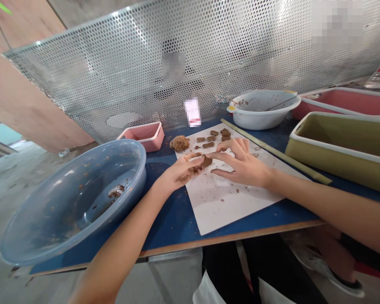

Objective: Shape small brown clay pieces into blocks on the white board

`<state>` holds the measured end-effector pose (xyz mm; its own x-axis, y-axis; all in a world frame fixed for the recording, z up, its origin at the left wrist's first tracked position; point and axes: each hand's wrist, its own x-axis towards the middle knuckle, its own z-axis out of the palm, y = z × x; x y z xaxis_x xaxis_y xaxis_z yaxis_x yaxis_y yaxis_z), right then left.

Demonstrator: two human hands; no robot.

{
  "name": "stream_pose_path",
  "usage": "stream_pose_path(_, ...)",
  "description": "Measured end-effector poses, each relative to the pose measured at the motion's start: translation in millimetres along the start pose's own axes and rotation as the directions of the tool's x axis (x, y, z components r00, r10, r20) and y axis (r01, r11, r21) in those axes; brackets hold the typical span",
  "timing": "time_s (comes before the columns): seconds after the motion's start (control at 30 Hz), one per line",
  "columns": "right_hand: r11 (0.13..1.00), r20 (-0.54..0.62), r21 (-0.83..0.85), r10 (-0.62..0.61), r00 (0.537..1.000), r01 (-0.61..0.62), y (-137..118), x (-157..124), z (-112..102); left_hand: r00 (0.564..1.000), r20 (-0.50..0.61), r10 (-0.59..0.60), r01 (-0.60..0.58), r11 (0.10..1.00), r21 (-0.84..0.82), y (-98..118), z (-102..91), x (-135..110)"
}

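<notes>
My left hand [187, 169] is closed around a small brown lump of clay-like dough [206, 161], held over the white sheet [209, 213]. At the lump, the index fingertip of my right hand [239, 162] touches its upper edge, while the thumb and other fingers are spread apart. Several short brown pieces [209, 145] of the same colour lie in loose rows on the far part of the sheet. A bigger crumbly brown lump [179, 143] sits at the sheet's far left corner. Crumbs dot the paper, and brown residue marks my left fingers.
A large blue basin [82, 219] stands at the left, with a small pink tray [151, 141] behind it. A bamboo strip [278, 154] lies along the sheet's right side. Beyond are a white basin [259, 120], a green trough [338, 158] and a perforated metal screen [126, 71].
</notes>
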<state>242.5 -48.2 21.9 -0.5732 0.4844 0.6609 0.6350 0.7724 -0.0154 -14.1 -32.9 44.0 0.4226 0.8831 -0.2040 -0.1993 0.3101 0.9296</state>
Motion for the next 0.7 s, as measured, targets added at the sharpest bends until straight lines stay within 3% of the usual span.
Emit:
stream_pose_path(0.1, 0.999, 0.003, -0.018, -0.029, 1.000, 0.029, 0.0, 1.2, 0.1, 0.998, 0.052, -0.036, 0.036, 0.999, 0.009, -2.5, 0.9, -0.6)
stream_pose_path(0.27, 0.996, -0.032, -0.042, -0.081, 0.996, 0.079, 3.2, 2.0, -0.5, 0.997, 0.041, -0.070, 0.070, 0.997, 0.015, -3.3, -0.1, -0.7)
stream_pose_path(0.53, 0.994, 0.027, -0.002, -0.113, 0.993, 0.113, 4.7, 4.5, -8.0, 0.995, 0.049, -0.083, 0.081, 0.996, 0.047, -1.6, -0.5, -2.1)
stream_pose_path(0.7, 0.998, 0.052, 0.020, -0.066, 0.996, 0.065, 2.7, 6.2, -9.1, 0.995, 0.041, -0.092, 0.089, 0.994, 0.062, -4.9, -2.4, -0.7)
